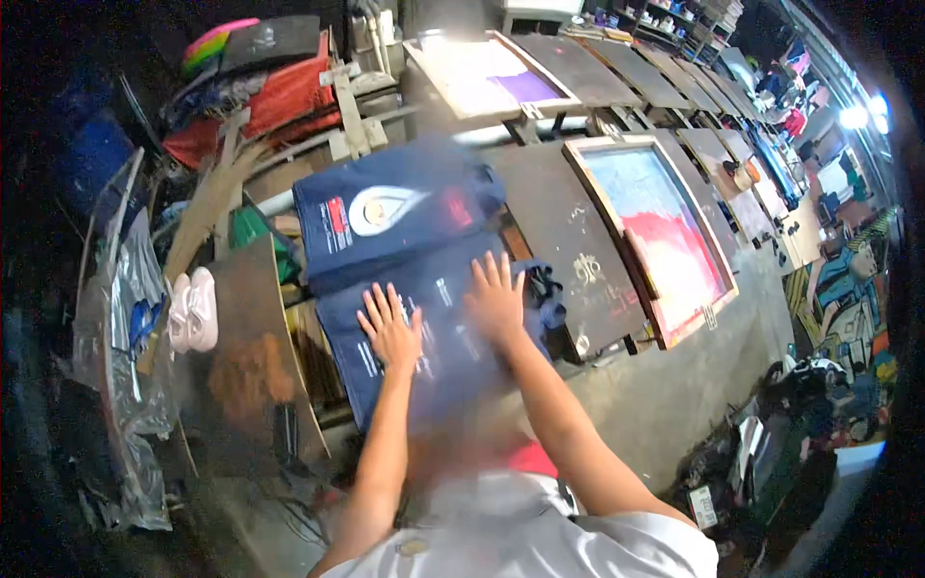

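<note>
A navy cloth bag (443, 342) with small white print lies flat in front of me, its dark straps (547, 289) bunched at the right edge. My left hand (392, 332) rests on it, palm down with the fingers spread. Further right on the same cloth lies my right hand (497, 303), also flat, its fingers apart. Neither hand grips anything. Just beyond, another navy bag (328, 207) shows a large white drop-shaped print and a smaller red one. A blurred patch hides part of the near edge of the closer bag.
To the right, a wooden-framed printing screen (674, 241) smeared with red ink lies beside a dark board (578, 260). Another framed screen (482, 77) with purple ink stands farther back. Pale pink shoes (195, 310) sit on a brown board (241, 366) at left.
</note>
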Action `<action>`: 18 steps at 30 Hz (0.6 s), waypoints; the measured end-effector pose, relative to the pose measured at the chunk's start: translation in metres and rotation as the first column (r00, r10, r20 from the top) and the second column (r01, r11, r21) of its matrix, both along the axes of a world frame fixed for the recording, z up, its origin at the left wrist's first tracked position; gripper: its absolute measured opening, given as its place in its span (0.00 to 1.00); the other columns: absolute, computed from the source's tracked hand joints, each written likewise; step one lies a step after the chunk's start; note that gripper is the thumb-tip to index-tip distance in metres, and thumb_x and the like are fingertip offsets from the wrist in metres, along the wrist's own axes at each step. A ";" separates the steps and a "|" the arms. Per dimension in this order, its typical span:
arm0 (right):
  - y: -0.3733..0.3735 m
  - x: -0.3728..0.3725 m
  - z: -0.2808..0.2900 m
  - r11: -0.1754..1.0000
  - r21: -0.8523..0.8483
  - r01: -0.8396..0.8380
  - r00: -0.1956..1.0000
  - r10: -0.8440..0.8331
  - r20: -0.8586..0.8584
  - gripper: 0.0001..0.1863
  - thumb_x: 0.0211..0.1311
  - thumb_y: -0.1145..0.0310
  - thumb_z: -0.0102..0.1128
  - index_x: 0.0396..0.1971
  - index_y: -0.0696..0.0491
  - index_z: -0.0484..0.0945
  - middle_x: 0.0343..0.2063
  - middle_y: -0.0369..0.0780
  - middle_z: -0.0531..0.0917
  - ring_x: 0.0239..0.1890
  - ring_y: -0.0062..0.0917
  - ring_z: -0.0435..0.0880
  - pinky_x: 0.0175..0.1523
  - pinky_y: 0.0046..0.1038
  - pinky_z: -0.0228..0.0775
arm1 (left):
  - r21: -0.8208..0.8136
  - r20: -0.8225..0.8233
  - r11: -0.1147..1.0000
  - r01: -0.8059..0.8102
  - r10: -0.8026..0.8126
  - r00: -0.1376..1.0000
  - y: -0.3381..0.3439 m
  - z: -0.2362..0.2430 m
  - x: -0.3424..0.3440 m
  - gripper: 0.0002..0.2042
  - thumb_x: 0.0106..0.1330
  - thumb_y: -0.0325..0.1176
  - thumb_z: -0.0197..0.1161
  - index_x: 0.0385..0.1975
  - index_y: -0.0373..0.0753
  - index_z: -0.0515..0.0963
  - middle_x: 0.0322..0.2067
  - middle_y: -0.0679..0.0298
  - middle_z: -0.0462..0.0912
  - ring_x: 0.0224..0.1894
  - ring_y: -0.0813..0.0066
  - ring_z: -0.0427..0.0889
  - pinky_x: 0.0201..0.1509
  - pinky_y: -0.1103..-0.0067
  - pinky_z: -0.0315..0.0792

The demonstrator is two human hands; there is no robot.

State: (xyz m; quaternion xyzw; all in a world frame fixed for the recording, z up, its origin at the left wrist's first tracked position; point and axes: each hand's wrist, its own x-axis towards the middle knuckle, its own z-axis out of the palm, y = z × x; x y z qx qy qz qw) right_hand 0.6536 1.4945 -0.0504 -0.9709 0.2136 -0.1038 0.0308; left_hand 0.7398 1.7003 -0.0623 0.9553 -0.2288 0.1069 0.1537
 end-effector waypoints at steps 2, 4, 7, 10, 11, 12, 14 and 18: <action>-0.001 0.007 -0.001 1.000 -0.001 -0.009 1.000 0.009 0.016 0.40 0.67 0.37 0.48 0.73 0.41 0.59 0.76 0.38 0.52 0.78 0.42 0.45 0.72 0.60 0.46 | 0.026 -0.017 0.999 -0.020 0.021 1.000 -0.001 -0.003 -0.001 0.38 0.70 0.55 0.53 0.75 0.40 0.53 0.76 0.52 0.48 0.78 0.51 0.43 0.77 0.51 0.36; -0.004 0.003 -0.001 0.999 0.031 -0.015 0.999 0.014 0.029 0.40 0.66 0.37 0.49 0.73 0.41 0.59 0.76 0.38 0.52 0.78 0.42 0.45 0.72 0.62 0.45 | 0.066 -0.003 0.997 -0.025 0.025 1.000 -0.003 -0.006 -0.001 0.38 0.70 0.55 0.52 0.75 0.40 0.53 0.76 0.52 0.47 0.79 0.51 0.42 0.77 0.51 0.35; -0.017 -0.011 -0.002 0.995 0.096 -0.007 1.000 0.006 0.020 0.41 0.64 0.38 0.53 0.73 0.41 0.59 0.76 0.38 0.52 0.78 0.43 0.45 0.72 0.64 0.44 | 0.111 0.010 0.994 0.002 -0.003 1.000 -0.015 -0.010 -0.009 0.38 0.71 0.55 0.51 0.75 0.39 0.52 0.76 0.52 0.46 0.79 0.51 0.41 0.77 0.51 0.35; -0.031 -0.035 0.004 0.989 0.135 -0.051 0.999 0.051 0.004 0.40 0.64 0.42 0.57 0.73 0.42 0.60 0.76 0.40 0.52 0.78 0.44 0.46 0.73 0.62 0.43 | 0.111 0.021 0.994 0.023 -0.025 0.999 -0.021 -0.009 -0.016 0.39 0.71 0.54 0.51 0.75 0.38 0.51 0.77 0.50 0.45 0.79 0.51 0.40 0.77 0.50 0.36; -0.032 -0.044 0.009 0.984 0.151 -0.097 0.995 0.092 0.041 0.40 0.63 0.43 0.57 0.73 0.43 0.60 0.76 0.41 0.52 0.77 0.44 0.46 0.73 0.61 0.43 | 0.127 0.039 0.992 0.007 -0.012 0.999 -0.016 -0.011 -0.015 0.38 0.71 0.55 0.50 0.75 0.38 0.50 0.77 0.51 0.44 0.79 0.51 0.39 0.77 0.50 0.35; -0.030 -0.056 0.023 0.973 0.187 -0.134 0.981 0.104 0.164 0.40 0.63 0.47 0.60 0.72 0.47 0.61 0.75 0.45 0.53 0.76 0.47 0.49 0.73 0.58 0.46 | 0.104 0.021 0.995 0.002 -0.004 1.000 -0.003 -0.013 -0.012 0.39 0.71 0.54 0.51 0.75 0.38 0.50 0.77 0.50 0.43 0.79 0.50 0.38 0.77 0.50 0.35; -0.037 -0.105 0.049 0.959 0.223 -0.176 0.952 0.108 0.287 0.38 0.63 0.51 0.61 0.70 0.51 0.62 0.74 0.47 0.55 0.75 0.48 0.51 0.72 0.57 0.47 | 0.053 -0.003 0.998 -0.033 0.033 0.999 0.013 -0.009 -0.013 0.39 0.71 0.52 0.53 0.75 0.37 0.50 0.76 0.48 0.42 0.79 0.48 0.37 0.77 0.49 0.35; -0.102 -0.250 0.052 0.906 0.413 -0.090 0.849 -0.147 0.507 0.31 0.63 0.63 0.62 0.64 0.59 0.67 0.67 0.55 0.66 0.68 0.53 0.63 0.70 0.49 0.55 | -0.306 0.043 0.949 -0.076 0.094 0.995 -0.073 0.045 -0.085 0.31 0.74 0.44 0.54 0.72 0.34 0.57 0.75 0.44 0.47 0.77 0.45 0.43 0.77 0.55 0.42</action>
